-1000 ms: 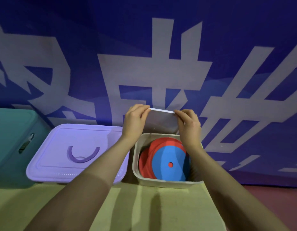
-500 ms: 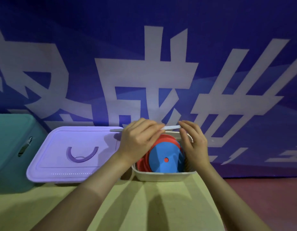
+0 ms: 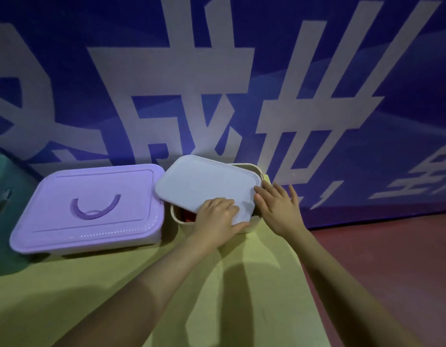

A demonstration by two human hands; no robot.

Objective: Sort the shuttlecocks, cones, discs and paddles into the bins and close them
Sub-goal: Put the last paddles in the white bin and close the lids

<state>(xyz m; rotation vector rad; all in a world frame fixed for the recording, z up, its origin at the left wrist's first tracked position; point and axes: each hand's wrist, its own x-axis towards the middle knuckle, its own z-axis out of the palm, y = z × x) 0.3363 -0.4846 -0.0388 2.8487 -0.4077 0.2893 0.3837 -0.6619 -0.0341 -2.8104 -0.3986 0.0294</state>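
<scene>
The lid (image 3: pixel 207 186) lies askew on the small bin (image 3: pixel 244 169) at the table's (image 3: pixel 117 284) far right corner — shifted left and turned, so the bin's far right rim and near left opening show uncovered, with a sliver of red inside. Its left edge overhangs toward the purple bin (image 3: pixel 87 209), which sits shut beside it at the far edge. The left hand (image 3: pixel 217 219) rests on the lid's near right corner, fingers curled over the top and thumb under the edge, pinching it. The right hand (image 3: pixel 277 206) lies just right of it, fingers straight and spread, fingertips touching the lid's right edge. The move to come turns on the offset: the lid's long axis runs left to right like the bin's but is rotated a little, and needs sliding right — toward the right hand — before it can seat. Both hands are at the same corner; the left has the hold. A teal bin (image 3: pixel 1 186) sits at the far left.
</scene>
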